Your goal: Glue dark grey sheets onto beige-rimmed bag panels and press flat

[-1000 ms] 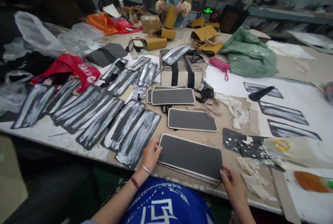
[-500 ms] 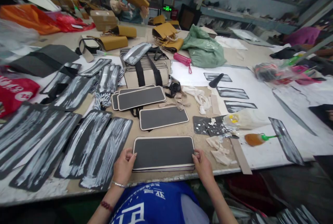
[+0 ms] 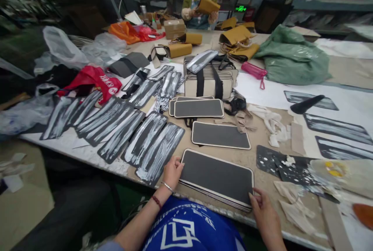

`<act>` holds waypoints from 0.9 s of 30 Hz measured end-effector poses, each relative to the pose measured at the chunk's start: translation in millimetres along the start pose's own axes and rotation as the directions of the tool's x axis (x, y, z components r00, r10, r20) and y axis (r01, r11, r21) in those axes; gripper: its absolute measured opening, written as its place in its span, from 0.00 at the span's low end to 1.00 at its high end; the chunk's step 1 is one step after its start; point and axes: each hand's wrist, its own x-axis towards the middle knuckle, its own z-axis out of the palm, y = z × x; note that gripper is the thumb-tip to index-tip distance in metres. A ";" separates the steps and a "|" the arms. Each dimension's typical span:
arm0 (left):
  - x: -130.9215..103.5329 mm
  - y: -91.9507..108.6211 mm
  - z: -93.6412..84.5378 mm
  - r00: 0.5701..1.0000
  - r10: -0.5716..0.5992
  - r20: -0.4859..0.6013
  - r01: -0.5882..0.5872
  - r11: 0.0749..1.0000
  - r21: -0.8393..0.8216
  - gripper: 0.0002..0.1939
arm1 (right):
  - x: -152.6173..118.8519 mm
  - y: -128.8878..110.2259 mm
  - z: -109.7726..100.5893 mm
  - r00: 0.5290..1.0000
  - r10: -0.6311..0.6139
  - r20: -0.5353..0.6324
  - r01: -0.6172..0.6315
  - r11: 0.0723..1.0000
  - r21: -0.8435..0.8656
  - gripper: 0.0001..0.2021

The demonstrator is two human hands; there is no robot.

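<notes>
A stack of dark grey panels with pale edges (image 3: 215,177) lies at the table's front edge. My left hand (image 3: 173,171) pinches the stack's left end, and my right hand (image 3: 264,208) grips its right end between thumb and fingers. Just behind it lies another pale-edged grey panel (image 3: 220,135), with a few more (image 3: 198,108) overlapping farther back. Dark panels streaked with white (image 3: 160,152) spread over the table to the left of my left hand. Right of the stack is a dark sheet spotted with white (image 3: 268,161).
A strapped bundle of beige panels (image 3: 208,87) stands mid-table. Behind it are mustard-coloured bags (image 3: 236,35) and a green sack (image 3: 294,56). Cloth scraps (image 3: 294,204), a black cone-shaped object (image 3: 307,104) and a red bag (image 3: 94,82) lie around. Across the table a person (image 3: 201,2) holds a mustard piece.
The view has turned left, so things appear farther right and more of the table's left end shows. Both hands remain at the stack's ends.
</notes>
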 end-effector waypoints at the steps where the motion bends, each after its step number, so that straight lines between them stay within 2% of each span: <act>1: -0.2 0.0 0.3 1.000 -0.002 0.000 0.002 1.000 0.001 0.09 | -0.1 -0.4 -0.6 1.000 -0.001 -0.005 0.001 1.000 -0.010 0.26; 9: 0.5 -0.5 0.1 0.999 0.002 0.035 -0.004 0.999 0.047 0.09 | -1.3 -2.9 -0.6 0.999 -0.023 -0.028 0.022 0.999 -0.029 0.24; 19: 1.9 -3.4 -0.3 0.996 0.032 0.084 -0.044 0.989 0.144 0.12 | -9.9 -13.2 0.9 0.991 -0.072 -0.111 0.078 0.995 0.059 0.18; 27: 1.1 -1.4 -0.4 0.998 0.036 0.057 -0.045 0.985 0.166 0.11 | -10.5 -13.6 1.0 0.995 -0.055 -0.082 0.060 0.997 0.058 0.19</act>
